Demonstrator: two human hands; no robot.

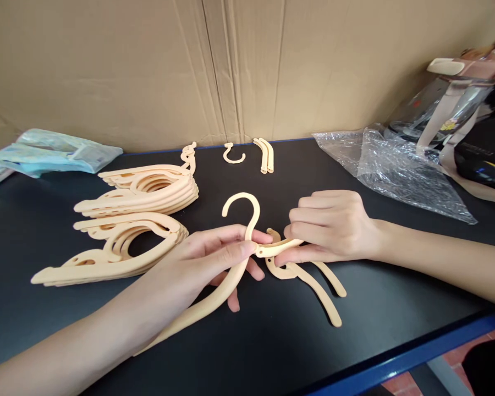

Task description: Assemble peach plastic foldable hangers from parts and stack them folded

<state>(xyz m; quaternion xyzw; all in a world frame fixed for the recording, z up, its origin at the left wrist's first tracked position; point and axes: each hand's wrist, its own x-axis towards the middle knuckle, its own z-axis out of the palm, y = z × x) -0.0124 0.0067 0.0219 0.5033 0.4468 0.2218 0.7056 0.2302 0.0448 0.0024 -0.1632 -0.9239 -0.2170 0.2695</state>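
Note:
Between the thumb and fingers of my left hand (214,250) is a cream plastic folding hanger (253,209), hook upward, one long arm slanting down to the left under my wrist. My right hand (334,225) is closed on a short hanger arm (274,249) whose holed end meets the hanger at my left thumb. Whether the two are joined I cannot tell. Below my right hand, more hanger parts (317,291) lie on the black table (247,352). Two stacks of folded hangers, a back one (177,195) and a front one (148,263), sit beside my left hand.
At the table's back are a folded hanger piece (190,157), a loose hook (235,160) and paired hanger arms (266,157). Clear plastic wrap (408,176) and a strapped bottle (433,107) stand right; a light-blue packet (58,157) lies left. Cardboard (107,71) rises behind.

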